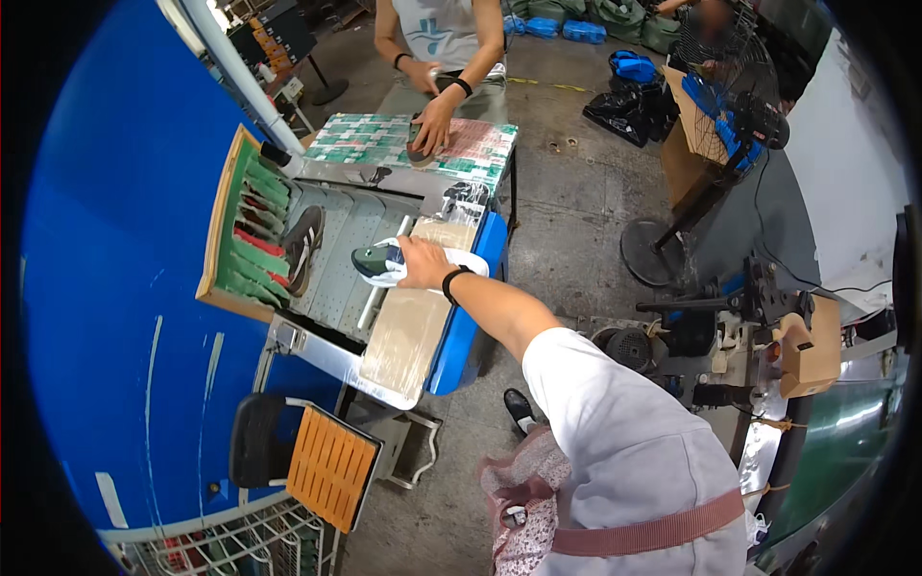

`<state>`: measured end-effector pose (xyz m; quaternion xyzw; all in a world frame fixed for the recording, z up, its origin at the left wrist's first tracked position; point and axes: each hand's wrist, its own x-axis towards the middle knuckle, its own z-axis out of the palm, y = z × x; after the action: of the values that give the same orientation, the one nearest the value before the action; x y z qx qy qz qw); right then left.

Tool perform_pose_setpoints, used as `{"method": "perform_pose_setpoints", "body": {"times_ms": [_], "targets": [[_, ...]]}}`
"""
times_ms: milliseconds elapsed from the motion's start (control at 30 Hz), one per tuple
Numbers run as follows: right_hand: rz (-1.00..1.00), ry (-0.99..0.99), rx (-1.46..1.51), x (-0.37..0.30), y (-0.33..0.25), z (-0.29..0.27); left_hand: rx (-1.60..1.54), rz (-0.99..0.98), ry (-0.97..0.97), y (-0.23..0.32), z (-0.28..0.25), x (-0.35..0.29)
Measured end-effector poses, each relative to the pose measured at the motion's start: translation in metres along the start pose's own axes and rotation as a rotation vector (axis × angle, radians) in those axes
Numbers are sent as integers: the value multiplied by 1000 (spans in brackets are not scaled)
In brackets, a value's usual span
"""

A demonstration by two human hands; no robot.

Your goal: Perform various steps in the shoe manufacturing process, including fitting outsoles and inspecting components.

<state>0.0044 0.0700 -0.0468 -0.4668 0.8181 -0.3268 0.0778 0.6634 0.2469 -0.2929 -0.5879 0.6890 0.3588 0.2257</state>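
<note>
Dark shoe (303, 247) lying near desk's (331, 288) left edge, beside green rack (248, 230). Patterned sheets (360, 139) covering far end. Orange-slatted chair (327, 466) at near corner. Standing fan (735, 115) on floor, right of desk. Black bags (629, 106) and cardboard box (687, 144) beyond.

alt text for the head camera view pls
A person's hand rests on a green and white shoe lying on a metal workbench, a dark shoe beside it. Across the bench, another person's hand presses on a patterned sheet.
</note>
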Motion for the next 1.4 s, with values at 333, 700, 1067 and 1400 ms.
{"method": "perform_pose_setpoints", "body": {"times_ms": [333,700,1067,1400], "targets": [[-7,21,116,-177,-6,-10,-143,184,161,98,-38,73],[676,271,998,-506,-96,-123,-491,602,-292,185,-75,-15],[368,716,1229,-635,-189,-205,-1019,580,-1317,317,-33,-331],[808,1018,625,-805,-71,-200,-636,448,-1342,319,160,-413]]}}
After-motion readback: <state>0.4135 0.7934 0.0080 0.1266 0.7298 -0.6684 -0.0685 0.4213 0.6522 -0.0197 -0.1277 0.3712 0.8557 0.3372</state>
